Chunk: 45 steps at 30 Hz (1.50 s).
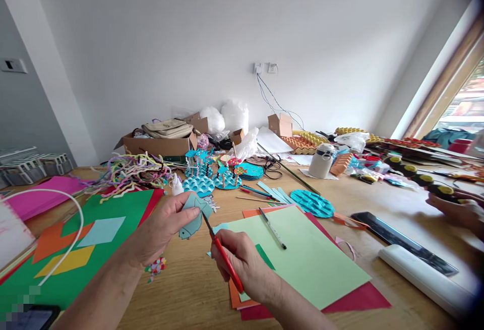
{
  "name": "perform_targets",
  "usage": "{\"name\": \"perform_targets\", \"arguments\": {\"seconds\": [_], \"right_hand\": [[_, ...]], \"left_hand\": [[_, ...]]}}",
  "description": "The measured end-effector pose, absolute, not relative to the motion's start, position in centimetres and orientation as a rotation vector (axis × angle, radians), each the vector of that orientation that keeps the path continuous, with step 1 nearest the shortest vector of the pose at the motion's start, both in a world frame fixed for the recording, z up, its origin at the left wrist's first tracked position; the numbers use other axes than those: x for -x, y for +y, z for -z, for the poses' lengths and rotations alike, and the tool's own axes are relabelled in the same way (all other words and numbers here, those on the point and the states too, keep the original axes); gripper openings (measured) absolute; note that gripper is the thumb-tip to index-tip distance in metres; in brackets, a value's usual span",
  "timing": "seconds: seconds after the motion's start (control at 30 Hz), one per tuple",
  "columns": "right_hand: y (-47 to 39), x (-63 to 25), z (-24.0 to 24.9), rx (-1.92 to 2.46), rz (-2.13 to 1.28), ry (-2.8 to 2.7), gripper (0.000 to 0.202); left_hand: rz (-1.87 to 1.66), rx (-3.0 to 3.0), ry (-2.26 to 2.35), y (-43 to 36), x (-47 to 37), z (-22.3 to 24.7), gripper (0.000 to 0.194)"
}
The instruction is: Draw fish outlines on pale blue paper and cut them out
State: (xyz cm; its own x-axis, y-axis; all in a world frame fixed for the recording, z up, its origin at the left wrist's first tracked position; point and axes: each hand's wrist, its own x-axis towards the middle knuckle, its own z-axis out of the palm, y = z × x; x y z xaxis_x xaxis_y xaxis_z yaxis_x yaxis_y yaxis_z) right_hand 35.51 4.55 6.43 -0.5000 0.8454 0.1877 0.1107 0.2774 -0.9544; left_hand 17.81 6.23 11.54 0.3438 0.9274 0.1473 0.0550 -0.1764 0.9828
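Observation:
My left hand (pixel 172 221) pinches a piece of blue paper (pixel 192 219) with a fish outline and a small eye drawn on it. My right hand (pixel 240 257) is closed round the red handles of a pair of scissors (pixel 226 254). The scissor blades meet the right edge of the blue paper. Beneath and right of my right hand lies a stack topped by a light green sheet (pixel 302 254), with a pen (pixel 273 229) on it. A small multicoloured paper piece (pixel 156 266) lies on the table below my left wrist.
Green card (pixel 113 249) with coloured pieces lies left, near pipe cleaners (pixel 136 171). Blue fish decorations (pixel 229 176) and a glue bottle (pixel 176 185) stand ahead. A phone (pixel 406 242) and white case (pixel 419 274) lie right. Another person's hand (pixel 454 206) holds a black strip with yellow discs.

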Motion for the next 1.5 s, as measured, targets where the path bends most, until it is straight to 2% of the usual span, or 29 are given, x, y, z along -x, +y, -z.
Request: {"name": "perform_targets", "arguments": {"seconds": [1.5], "right_hand": [[4.67, -35.48, -6.0, 0.789, -1.294, -1.828, 0.03]], "left_hand": [[-0.9, -1.564, 0.93, 6.0, -17.43, -12.38, 0.023]]}}
